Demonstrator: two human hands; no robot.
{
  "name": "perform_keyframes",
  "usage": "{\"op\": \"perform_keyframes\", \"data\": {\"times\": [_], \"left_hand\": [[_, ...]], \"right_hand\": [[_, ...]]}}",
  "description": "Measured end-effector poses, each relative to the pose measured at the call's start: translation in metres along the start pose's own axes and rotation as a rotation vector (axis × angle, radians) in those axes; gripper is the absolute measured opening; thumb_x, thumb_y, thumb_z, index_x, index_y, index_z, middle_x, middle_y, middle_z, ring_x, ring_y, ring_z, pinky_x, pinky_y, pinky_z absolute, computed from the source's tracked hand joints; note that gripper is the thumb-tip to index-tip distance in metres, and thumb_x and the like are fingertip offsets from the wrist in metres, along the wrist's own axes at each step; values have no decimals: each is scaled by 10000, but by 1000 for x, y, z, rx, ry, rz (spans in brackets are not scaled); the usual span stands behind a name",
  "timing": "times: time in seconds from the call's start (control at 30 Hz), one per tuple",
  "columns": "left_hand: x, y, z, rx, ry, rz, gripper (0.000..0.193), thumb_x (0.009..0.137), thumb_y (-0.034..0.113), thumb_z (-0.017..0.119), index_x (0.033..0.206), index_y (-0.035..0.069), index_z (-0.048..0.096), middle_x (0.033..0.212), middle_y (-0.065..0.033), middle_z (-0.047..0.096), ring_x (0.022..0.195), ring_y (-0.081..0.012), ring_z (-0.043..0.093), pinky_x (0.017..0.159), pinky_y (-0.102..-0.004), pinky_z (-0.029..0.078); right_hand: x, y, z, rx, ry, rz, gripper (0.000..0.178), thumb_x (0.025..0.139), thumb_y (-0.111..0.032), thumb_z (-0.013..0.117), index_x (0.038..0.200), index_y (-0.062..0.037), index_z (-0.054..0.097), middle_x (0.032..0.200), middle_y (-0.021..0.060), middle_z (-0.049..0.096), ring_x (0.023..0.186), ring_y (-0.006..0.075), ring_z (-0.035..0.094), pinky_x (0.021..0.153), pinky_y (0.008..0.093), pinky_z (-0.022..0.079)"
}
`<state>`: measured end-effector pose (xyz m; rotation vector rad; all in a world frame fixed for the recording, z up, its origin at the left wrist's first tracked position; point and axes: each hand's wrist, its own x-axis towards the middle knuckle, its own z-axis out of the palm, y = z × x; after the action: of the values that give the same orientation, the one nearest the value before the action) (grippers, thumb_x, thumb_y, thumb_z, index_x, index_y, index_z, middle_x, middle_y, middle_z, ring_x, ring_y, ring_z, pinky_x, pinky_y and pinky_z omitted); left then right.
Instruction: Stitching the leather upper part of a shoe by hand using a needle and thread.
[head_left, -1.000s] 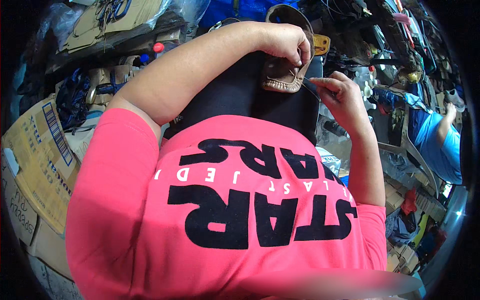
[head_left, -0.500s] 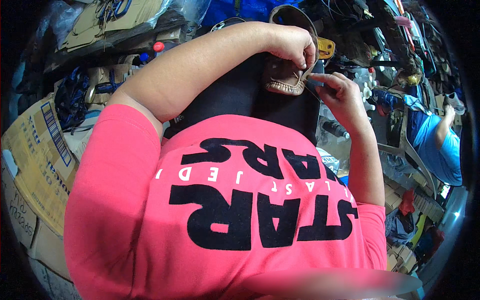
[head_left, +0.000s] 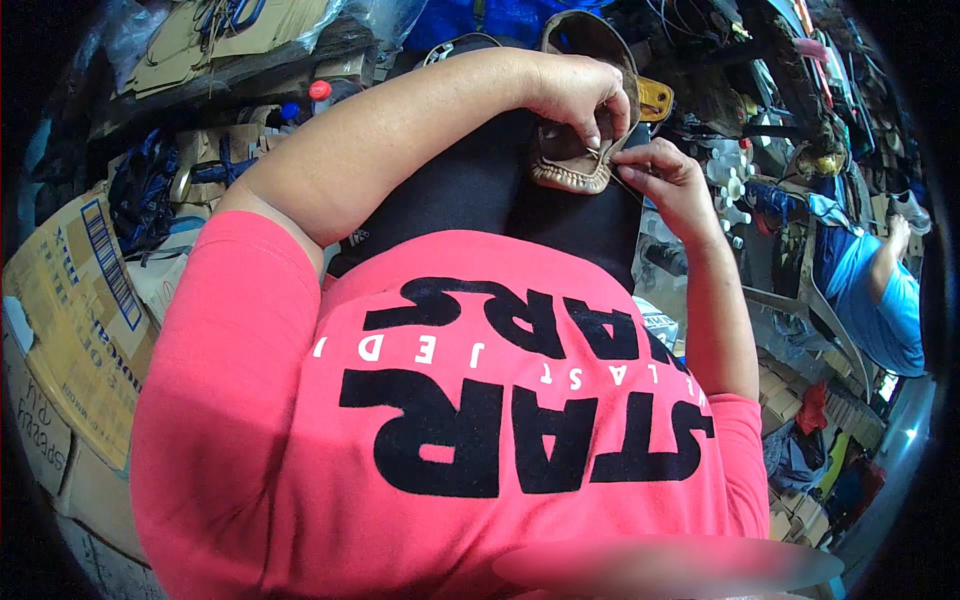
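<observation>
A brown moccasin-style shoe (head_left: pixel 566 172) rests on my dark-trousered lap, its toe toward me, with puckered pale stitching along the toe seam. Over its opening, my left hand (head_left: pixel 588 92) reaches in from the left, thumb and fingertips pinched on a thin pale strand, apparently thread, beside the seam. At the shoe's right edge my right hand (head_left: pixel 672 182) has thumb and forefinger closed near the stitching. A fine thread seems to run below those fingertips; whether a needle is there is too small to tell.
A yellow-orange piece (head_left: pixel 654 100) lies just beyond the shoe. White plastic bottles (head_left: pixel 728 172) stand to the right. Cardboard boxes (head_left: pixel 75 310) are stacked at left, near a red-capped bottle (head_left: pixel 319 91). Another person in a blue shirt (head_left: pixel 870 290) is at far right.
My right hand's thumb and forefinger have drawn together close to the shoe's edge. My left fingertips have dipped slightly toward the seam. The shoe has barely shifted.
</observation>
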<state>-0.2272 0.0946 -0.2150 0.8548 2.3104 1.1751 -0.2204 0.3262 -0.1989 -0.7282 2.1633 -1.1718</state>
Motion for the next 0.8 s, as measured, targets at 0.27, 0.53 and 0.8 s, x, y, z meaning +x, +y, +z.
{"op": "perform_keyframes", "data": {"times": [0.27, 0.53, 0.8], "left_hand": [[-40, 3, 12, 227, 590, 118, 368, 757, -58, 514, 1062, 102, 641, 1048, -123, 519, 1057, -286, 525, 907, -369, 435], [-89, 28, 52, 209, 693, -18, 202, 747, -23, 611, 908, 82, 674, 840, -49, 566, 693, -258, 592, 749, -375, 469], [-78, 21, 51, 636, 800, -51, 93, 725, 137, 708, 810, 170, 693, 754, 13, 560, 803, -181, 550, 744, -345, 370]], "right_hand": [[-14, -25, 16, -309, 170, -98, 163, 789, -23, 696, 939, -83, 710, 753, 26, 532, 707, 120, 556, 647, 238, 444], [-37, -24, 45, -778, 313, -201, 335, 810, -64, 630, 1119, -189, 663, 748, 41, 502, 741, 214, 535, 785, 372, 383], [-28, -8, 22, -420, 161, -25, 334, 796, -16, 637, 1094, -155, 696, 777, 45, 511, 763, 176, 550, 736, 308, 443]]}}
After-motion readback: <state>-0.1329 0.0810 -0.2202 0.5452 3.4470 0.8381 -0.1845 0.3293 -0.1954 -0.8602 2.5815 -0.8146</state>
